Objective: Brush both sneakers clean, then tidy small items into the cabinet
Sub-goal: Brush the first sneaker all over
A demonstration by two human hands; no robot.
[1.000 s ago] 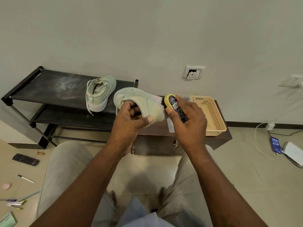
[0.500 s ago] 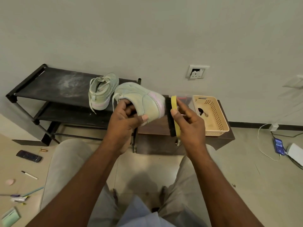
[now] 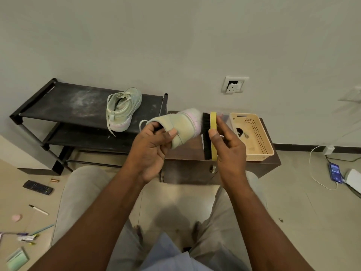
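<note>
While the left hand grips a sneaker (sole outward), the right hand holds the brush against it.

Pale wall (one socket), tiled floor, black rack.

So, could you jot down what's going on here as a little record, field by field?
left hand: grips the pale green sneaker at its opening
right hand: holds the yellow-backed brush, bristles against that sneaker's toe
second sneaker: stands on the top shelf of the black rack
basket: on the brown cabinet, right of the brush
floor, left: remote, pen
floor, right: phone
stage: brushing under way; floor items not yet tidied
</note>
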